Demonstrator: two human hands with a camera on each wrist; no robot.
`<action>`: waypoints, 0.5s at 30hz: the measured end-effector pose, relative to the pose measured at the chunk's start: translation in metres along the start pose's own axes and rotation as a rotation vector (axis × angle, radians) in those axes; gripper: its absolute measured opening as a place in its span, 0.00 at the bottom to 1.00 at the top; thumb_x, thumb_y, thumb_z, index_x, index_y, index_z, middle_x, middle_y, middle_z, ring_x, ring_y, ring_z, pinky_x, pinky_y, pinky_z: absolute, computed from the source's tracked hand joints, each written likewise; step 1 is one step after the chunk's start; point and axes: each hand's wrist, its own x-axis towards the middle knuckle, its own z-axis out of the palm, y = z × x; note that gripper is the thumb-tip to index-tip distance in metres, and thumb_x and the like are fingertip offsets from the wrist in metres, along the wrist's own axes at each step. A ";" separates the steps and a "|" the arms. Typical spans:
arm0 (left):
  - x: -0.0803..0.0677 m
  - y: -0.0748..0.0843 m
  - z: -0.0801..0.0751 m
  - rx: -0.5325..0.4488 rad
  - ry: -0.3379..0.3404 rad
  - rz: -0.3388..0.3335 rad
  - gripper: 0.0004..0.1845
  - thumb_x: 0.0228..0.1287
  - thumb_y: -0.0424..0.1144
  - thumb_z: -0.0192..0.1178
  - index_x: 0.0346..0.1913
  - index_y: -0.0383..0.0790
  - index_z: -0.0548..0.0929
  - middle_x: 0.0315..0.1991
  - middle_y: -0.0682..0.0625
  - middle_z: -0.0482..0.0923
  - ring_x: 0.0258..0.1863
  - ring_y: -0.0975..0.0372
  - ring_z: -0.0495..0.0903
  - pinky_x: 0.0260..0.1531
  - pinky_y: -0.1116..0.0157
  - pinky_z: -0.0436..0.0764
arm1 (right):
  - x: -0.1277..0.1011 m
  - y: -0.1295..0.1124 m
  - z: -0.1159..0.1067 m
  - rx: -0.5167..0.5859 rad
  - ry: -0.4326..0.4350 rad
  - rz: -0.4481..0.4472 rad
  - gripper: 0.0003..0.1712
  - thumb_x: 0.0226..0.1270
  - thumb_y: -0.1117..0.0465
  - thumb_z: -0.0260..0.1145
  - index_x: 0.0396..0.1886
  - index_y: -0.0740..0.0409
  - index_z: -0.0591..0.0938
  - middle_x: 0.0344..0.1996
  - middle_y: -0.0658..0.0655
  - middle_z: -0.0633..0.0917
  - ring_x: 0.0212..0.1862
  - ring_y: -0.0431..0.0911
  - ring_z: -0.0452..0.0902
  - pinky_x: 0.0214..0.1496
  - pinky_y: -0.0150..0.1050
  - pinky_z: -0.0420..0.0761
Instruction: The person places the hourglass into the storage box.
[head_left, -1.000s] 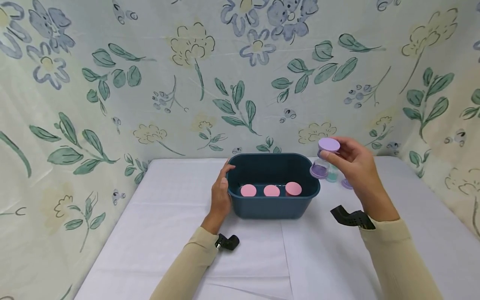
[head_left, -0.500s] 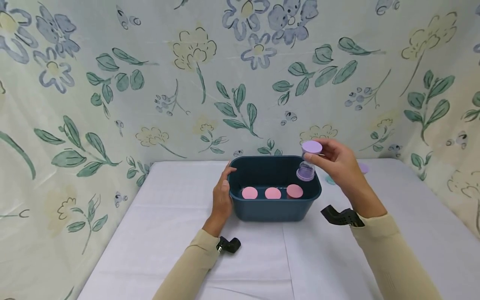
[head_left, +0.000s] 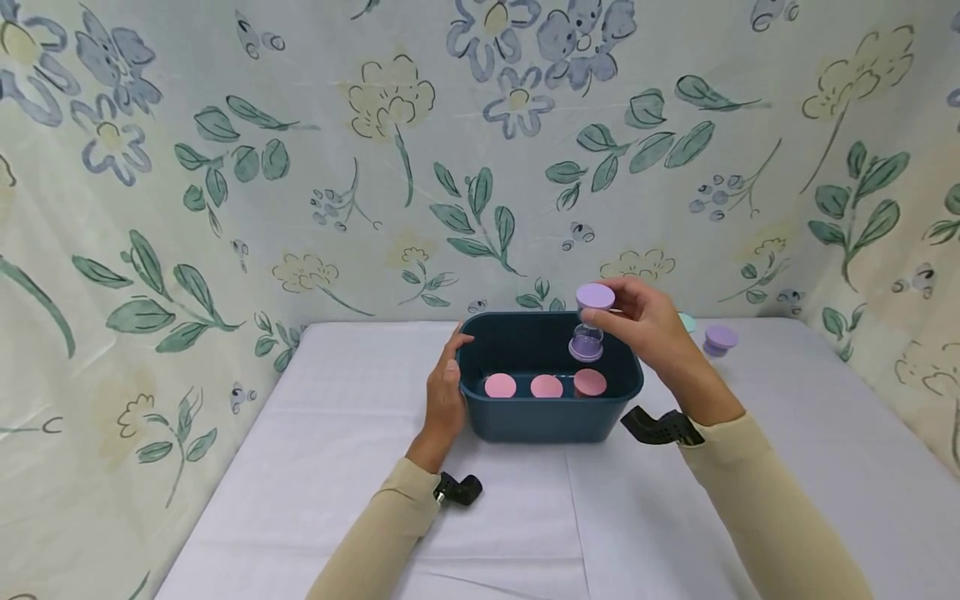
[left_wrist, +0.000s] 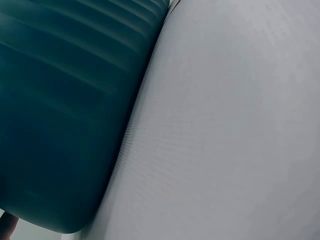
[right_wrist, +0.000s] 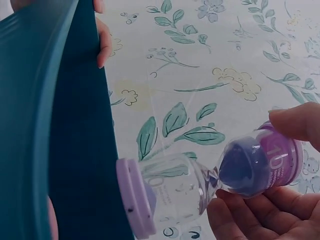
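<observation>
Now right hand (head_left: 648,329) holds purple timer (head_left: 590,325) (upright) over teal bin (head_left: 547,417).

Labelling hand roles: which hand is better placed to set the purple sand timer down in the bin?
Right. The right hand already grips the purple-capped clear plastic sand timer above the dark teal plastic bin; the left hand rests on the bin's left wall.

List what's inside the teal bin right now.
Three pink-capped items sit in a row along the floor of the teal bin. The right hand holds a purple sand timer above them. The near wall hides their bodies.
</observation>
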 end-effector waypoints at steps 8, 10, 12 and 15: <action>0.002 0.001 -0.001 -0.014 0.002 0.003 0.31 0.76 0.56 0.25 0.64 0.41 0.69 0.72 0.41 0.59 0.72 0.55 0.57 0.68 0.51 0.59 | 0.012 0.002 0.014 -0.015 -0.051 0.002 0.31 0.62 0.52 0.69 0.61 0.59 0.73 0.54 0.58 0.78 0.57 0.51 0.73 0.62 0.53 0.72; 0.001 0.000 -0.001 -0.013 0.002 0.003 0.31 0.76 0.56 0.24 0.64 0.41 0.69 0.72 0.42 0.59 0.72 0.55 0.58 0.68 0.52 0.59 | 0.015 0.004 0.018 -0.015 -0.064 -0.010 0.30 0.62 0.53 0.69 0.61 0.60 0.73 0.54 0.58 0.78 0.57 0.50 0.73 0.62 0.52 0.73; 0.001 -0.001 -0.001 -0.013 0.002 0.006 0.31 0.76 0.56 0.24 0.64 0.41 0.69 0.72 0.42 0.59 0.72 0.55 0.58 0.68 0.52 0.59 | 0.017 0.004 0.021 -0.008 -0.080 -0.013 0.30 0.62 0.53 0.69 0.61 0.60 0.73 0.54 0.58 0.79 0.56 0.50 0.74 0.61 0.52 0.73; 0.001 -0.001 -0.001 -0.015 0.003 0.011 0.30 0.76 0.55 0.25 0.64 0.41 0.69 0.72 0.43 0.60 0.72 0.55 0.58 0.68 0.54 0.59 | 0.019 0.004 0.026 0.012 -0.108 0.008 0.30 0.61 0.54 0.70 0.60 0.59 0.73 0.54 0.58 0.79 0.55 0.51 0.75 0.61 0.52 0.74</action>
